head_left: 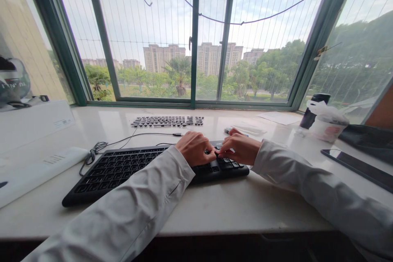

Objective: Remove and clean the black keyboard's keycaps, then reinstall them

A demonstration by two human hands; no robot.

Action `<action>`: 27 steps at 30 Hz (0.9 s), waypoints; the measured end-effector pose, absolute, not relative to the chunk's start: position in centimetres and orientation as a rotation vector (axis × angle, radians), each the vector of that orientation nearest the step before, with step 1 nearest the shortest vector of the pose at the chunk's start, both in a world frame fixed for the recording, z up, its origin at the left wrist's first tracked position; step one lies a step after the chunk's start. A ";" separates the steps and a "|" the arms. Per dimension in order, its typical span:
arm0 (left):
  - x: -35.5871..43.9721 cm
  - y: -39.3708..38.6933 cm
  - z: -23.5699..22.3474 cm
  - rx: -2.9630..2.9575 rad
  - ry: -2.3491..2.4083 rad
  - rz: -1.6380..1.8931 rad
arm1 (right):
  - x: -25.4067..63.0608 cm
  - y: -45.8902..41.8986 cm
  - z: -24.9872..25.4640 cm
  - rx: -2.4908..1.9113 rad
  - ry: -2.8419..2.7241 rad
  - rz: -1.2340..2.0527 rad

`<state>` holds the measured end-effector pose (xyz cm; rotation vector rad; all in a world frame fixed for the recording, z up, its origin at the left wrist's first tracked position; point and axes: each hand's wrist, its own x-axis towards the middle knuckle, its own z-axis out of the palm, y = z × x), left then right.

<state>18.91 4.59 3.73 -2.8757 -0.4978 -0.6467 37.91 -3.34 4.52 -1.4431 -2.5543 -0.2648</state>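
Observation:
A black keyboard (115, 172) lies at a slant on the pale windowsill desk. Its left and middle parts show bare square key sockets, while some keys (229, 164) sit at its right end. Over that right end, my left hand (195, 148) is closed, thumb and fingertips pressed together at the keys. Just beside it my right hand (241, 147) is closed too, its fingertips meeting the left ones. A small red and white bit shows under the right fingers; what either hand pinches is hidden. Behind the keyboard, loose black keycaps (167, 121) lie in keyboard-like rows.
A cable (98, 147) coils left of the keyboard, beside a long white box (46, 170). To the right are a phone or tablet (359, 168), a dark bottle (315, 110) and a plastic-wrapped cup (328, 127). Windows (194, 69) stand behind the desk.

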 end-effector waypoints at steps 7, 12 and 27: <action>19.0 4.7 3.6 -2.872 -0.508 -0.634 | 37.7 -3.3 4.4 -1.525 -2.512 -0.213; 19.0 4.7 3.3 -2.832 -0.515 -0.636 | 38.0 -3.3 4.4 -1.479 -2.497 -0.203; 18.5 6.0 4.0 -2.713 -0.970 -0.666 | 41.9 -1.5 4.3 -1.701 -2.169 -0.649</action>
